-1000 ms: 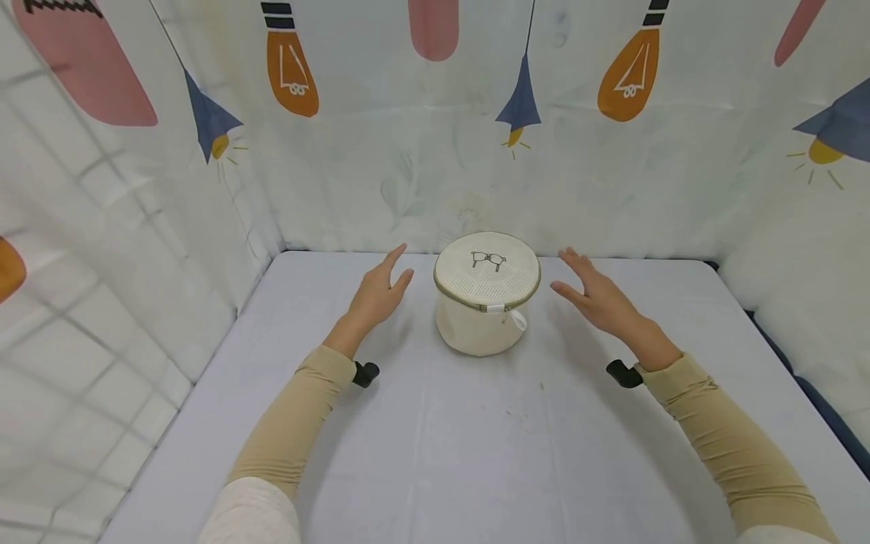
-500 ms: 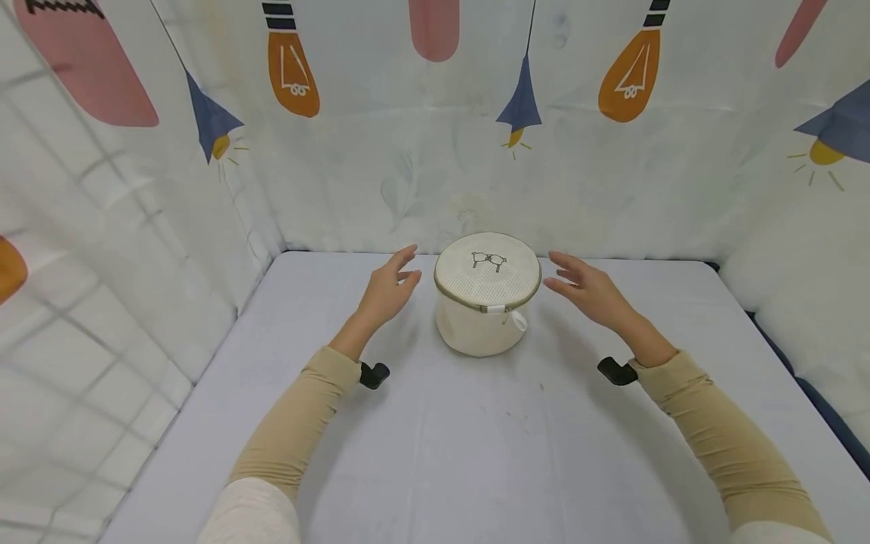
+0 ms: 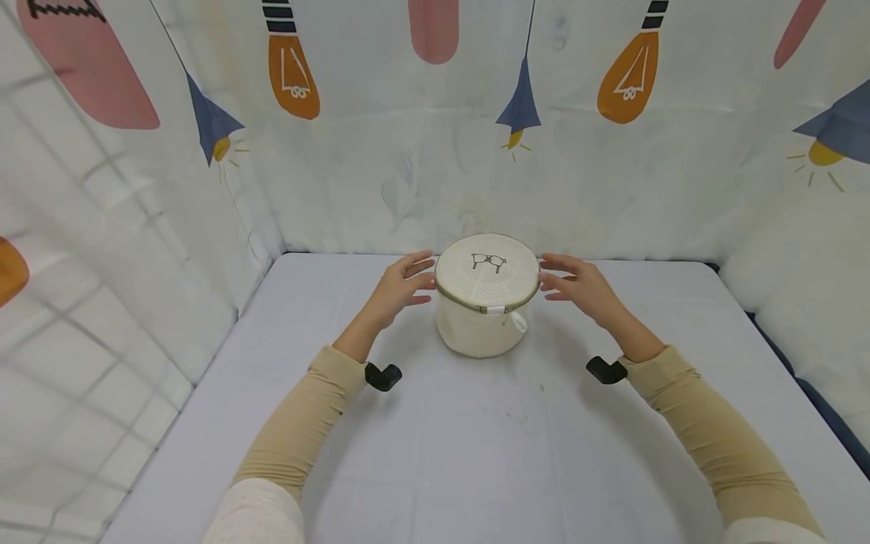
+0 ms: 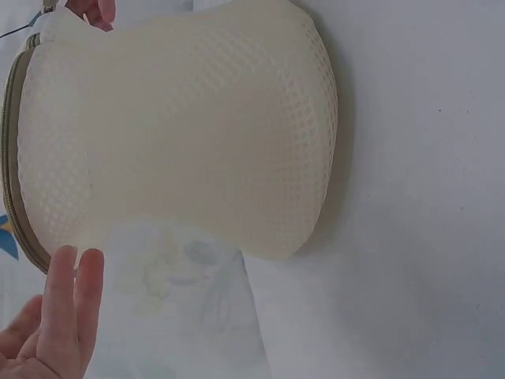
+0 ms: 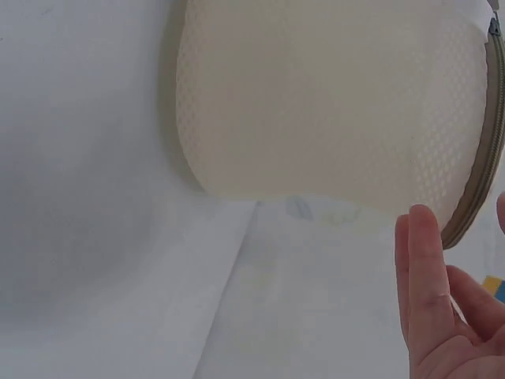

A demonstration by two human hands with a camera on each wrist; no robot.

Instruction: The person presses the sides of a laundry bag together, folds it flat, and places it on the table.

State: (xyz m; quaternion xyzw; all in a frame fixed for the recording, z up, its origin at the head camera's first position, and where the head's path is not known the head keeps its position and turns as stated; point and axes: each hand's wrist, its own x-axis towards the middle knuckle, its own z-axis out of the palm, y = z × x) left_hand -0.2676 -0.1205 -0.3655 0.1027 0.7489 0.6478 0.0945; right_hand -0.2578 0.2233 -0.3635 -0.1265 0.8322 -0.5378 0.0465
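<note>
Left grip (image 3: 396, 290) and right grip (image 3: 588, 290) moved inward, both loosely apart, flanking cream, cylindrical, coarse-mesh bag (image 3: 485, 293)

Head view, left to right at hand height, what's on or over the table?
Left hand → cream mesh bag with a zip → right hand.

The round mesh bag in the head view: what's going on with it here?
A person's left hand and right hand are at opposite sides of a cream mesh bag, fingers close to its rim. Neither of the hands is gripping it; whether the fingertips touch it is hard to tell. The bag stands upright on the white table, with its lid lying over the top.
</note>
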